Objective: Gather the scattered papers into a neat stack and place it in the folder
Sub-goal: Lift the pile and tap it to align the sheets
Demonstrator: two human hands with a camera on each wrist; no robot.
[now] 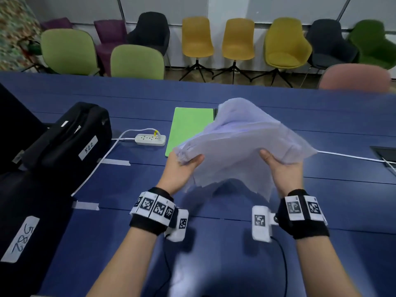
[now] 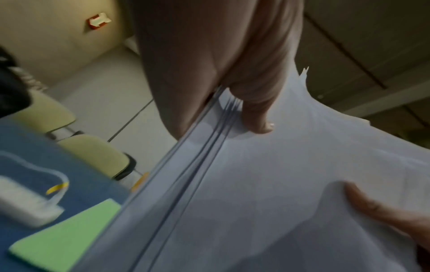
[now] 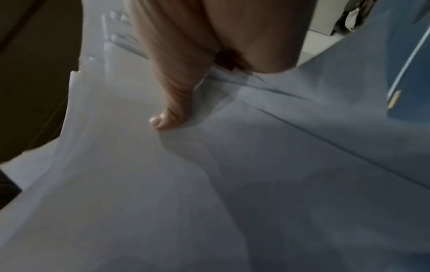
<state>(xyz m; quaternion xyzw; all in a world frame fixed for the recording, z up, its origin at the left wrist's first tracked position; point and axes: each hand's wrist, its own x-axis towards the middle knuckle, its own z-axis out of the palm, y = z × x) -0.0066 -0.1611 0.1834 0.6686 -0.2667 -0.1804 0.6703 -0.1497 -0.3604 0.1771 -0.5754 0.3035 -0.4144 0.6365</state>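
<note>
A loose, uneven bundle of white papers point(image 1: 240, 142) hangs in the air above the blue table point(image 1: 321, 200), its sheets bent and fanned. My left hand point(image 1: 182, 168) grips its left edge, thumb on top. My right hand point(image 1: 282, 166) grips its right side, thumb on top too. In the left wrist view the thumb point(image 2: 256, 117) presses on the sheet edges of the papers point(image 2: 279, 184). In the right wrist view the thumb point(image 3: 170, 117) lies on the papers point(image 3: 209, 184). A green folder point(image 1: 190, 127) lies shut on the table behind the bundle, partly hidden by it.
A white power strip point(image 1: 150, 139) with its cable lies left of the folder. Black cases point(image 1: 68, 138) labelled 522 and 582 fill the table's left side. A white cable point(image 1: 353, 157) runs to a floor box at the right edge. Chairs line the far wall.
</note>
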